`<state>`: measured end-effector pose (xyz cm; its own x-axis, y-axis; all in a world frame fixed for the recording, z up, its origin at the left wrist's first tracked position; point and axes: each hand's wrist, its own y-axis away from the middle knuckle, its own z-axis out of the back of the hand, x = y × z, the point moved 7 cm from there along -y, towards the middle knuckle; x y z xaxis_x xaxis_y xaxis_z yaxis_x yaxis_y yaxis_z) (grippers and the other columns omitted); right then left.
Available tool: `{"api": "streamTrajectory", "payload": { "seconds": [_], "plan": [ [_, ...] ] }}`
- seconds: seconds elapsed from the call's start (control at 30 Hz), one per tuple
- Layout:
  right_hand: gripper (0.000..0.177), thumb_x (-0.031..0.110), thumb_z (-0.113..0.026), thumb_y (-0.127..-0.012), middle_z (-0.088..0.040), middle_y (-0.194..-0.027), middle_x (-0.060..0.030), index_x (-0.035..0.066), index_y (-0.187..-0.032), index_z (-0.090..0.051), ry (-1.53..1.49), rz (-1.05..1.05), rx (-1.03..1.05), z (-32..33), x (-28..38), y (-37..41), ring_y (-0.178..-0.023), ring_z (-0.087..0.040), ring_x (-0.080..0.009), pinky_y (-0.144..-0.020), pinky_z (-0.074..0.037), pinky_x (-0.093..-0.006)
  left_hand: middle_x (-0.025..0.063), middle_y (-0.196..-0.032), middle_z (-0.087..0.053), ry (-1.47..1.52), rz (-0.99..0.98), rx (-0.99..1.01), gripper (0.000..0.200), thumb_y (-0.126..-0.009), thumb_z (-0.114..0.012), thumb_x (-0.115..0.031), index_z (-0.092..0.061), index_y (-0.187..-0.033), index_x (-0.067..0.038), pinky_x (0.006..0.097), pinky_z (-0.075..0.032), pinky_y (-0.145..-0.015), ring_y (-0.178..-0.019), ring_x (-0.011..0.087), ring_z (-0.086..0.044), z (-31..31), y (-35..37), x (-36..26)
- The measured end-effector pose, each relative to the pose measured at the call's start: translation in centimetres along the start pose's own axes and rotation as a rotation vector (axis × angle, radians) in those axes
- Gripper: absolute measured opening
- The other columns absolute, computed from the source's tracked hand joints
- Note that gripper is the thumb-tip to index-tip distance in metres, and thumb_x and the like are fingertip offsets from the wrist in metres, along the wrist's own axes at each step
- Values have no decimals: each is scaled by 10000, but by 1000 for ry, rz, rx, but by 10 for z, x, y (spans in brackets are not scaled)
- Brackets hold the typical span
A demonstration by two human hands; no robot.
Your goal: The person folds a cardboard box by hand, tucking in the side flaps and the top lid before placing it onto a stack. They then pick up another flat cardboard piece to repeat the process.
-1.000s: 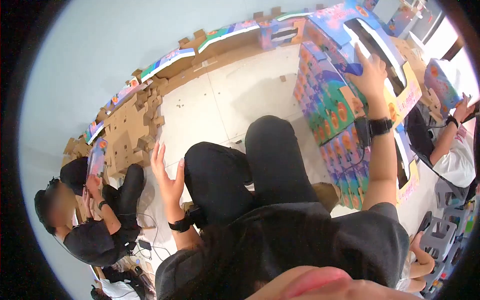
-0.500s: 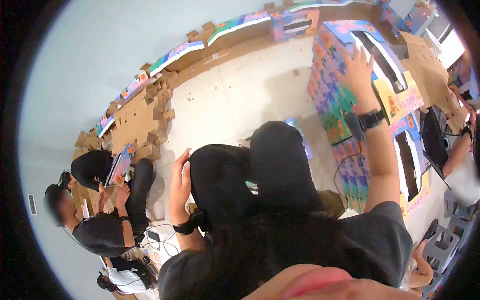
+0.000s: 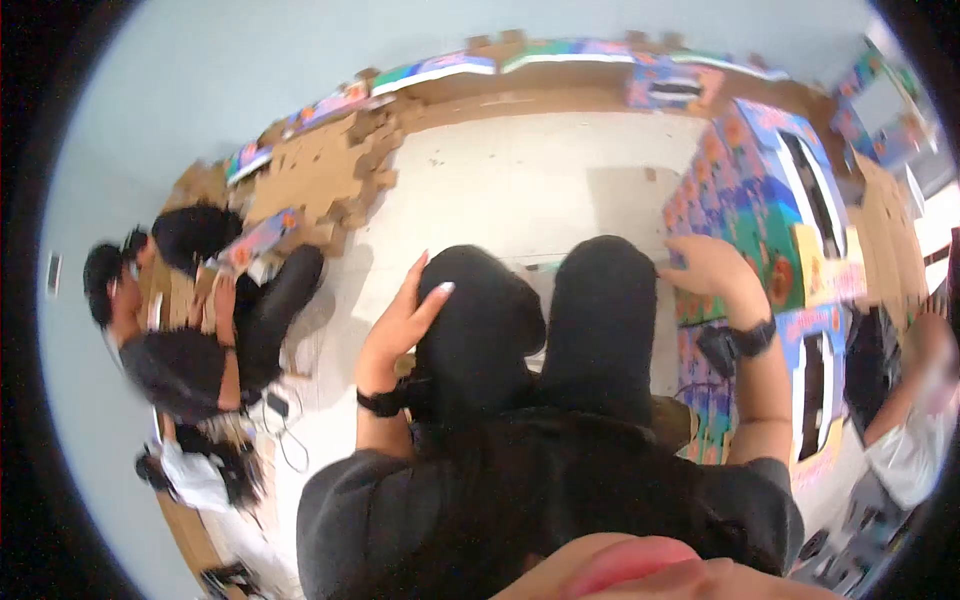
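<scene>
My left hand [image 3: 403,318] rests along the side of my left knee [image 3: 470,310], fingers stretched and holding nothing. Beside my right knee [image 3: 604,300], my right hand [image 3: 708,268] hangs with its fingers extended and apart, also with nothing in it. In this view it overlaps the near side of the upper stack of printed cartons [image 3: 745,190], which are blue, green and orange with a long dark slot in the white-edged end. Below that stands a second printed carton stack [image 3: 808,390], close to my right forearm. Both wrists wear black bands.
Flattened brown cardboard [image 3: 310,180] lies at the left. More printed cartons [image 3: 435,70] line the wall at the back. Two people in black [image 3: 180,370] sit at the left, one handling a carton. Another person's arm [image 3: 905,390] shows at the right. Pale floor [image 3: 510,180] lies ahead.
My right hand has come down from the top of the carton stack to beside my right knee. My left hand stays at my left knee, its fingers more spread. The view has shifted.
</scene>
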<state>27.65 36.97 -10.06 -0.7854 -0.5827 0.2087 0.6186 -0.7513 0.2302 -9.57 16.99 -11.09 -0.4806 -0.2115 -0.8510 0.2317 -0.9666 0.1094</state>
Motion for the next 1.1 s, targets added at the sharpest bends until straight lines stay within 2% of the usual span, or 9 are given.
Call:
{"api": "streamTrajectory", "payload": {
  "seconds": [0.13,0.3,0.53,0.6,0.7,0.83,0.97,1.03,1.1],
  "plan": [
    [510,430,-637,-909,-677,-1152,-200,49,-1248,-636,-76,26,-178,37,34,10,-1097,-634,-367,-940,-495,-437,353,-1505,-324,-166,-192,23,1284,-648,-901,-490,-173,-1496,142,420,-286,-1174,-1433,415,-326,-4,17,-4],
    [495,381,-660,-923,-642,-1221,-204,29,-1268,-616,-261,137,-417,59,86,22,-1123,-619,-356,-939,-489,-411,395,-1492,-295,-251,-293,-5,1328,-617,-912,-449,-102,-1552,36,442,-303,-1167,-1413,486,-319,-4,47,-19],
    [497,370,-712,-880,-641,-1222,-163,41,-1244,-630,-33,371,-575,15,139,14,-1158,-568,-385,-984,-463,-447,200,-1443,-498,-49,-397,-114,831,-804,-814,-186,-388,-1512,-95,395,-412,-1090,-1324,305,-509,30,73,-17],
    [457,369,-719,-872,-637,-1233,-154,50,-1194,-661,48,272,-609,8,158,12,-1173,-555,-380,-978,-462,-456,149,-1198,-604,38,-384,-189,697,-826,-786,-143,-472,-1444,-74,358,-462,-983,-1080,216,-578,40,81,-22],
    [325,336,-705,-891,-702,-1051,-157,56,-1054,-716,148,364,-781,3,177,6,-994,-651,-318,-821,-514,-397,40,-726,-642,161,-375,-291,373,-909,-697,-99,-634,-1262,1,280,-494,-766,-684,78,-575,53,92,-35],
    [266,266,-642,-962,-649,-573,-75,23,-912,-740,-687,53,-507,9,190,-5,-521,-619,-174,-553,-435,-279,58,-805,-668,563,-280,-260,415,-1038,-478,-309,-652,-1217,23,292,-494,-775,-706,107,-587,53,84,1],
    [298,263,-566,-1004,-705,-996,-159,18,-1123,-688,-902,386,-488,19,260,12,-933,-669,-248,-823,-500,-339,141,-1183,-647,806,-453,-503,617,-1070,-249,-460,-484,-1407,0,366,-424,-1008,-1029,213,-611,56,72,3],
    [461,259,-486,-1027,-476,-1446,-240,4,-1410,-476,-622,716,-595,15,330,41,-1366,-441,-342,-1136,-341,-428,165,-1391,-531,932,-475,-645,647,-1067,-210,-476,-345,-1500,-13,397,-323,-1121,-1249,253,-505,53,67,-14],
    [609,255,-487,-1013,-262,-1579,-257,-33,-1513,-292,-814,910,-453,-11,380,54,-1482,-221,-392,-1203,-181,-476,169,-1562,-361,1069,-437,-635,669,-1065,-215,-464,-189,-1566,-22,419,-195,-1205,-1458,273,-315,50,57,-26]
  ]
}}
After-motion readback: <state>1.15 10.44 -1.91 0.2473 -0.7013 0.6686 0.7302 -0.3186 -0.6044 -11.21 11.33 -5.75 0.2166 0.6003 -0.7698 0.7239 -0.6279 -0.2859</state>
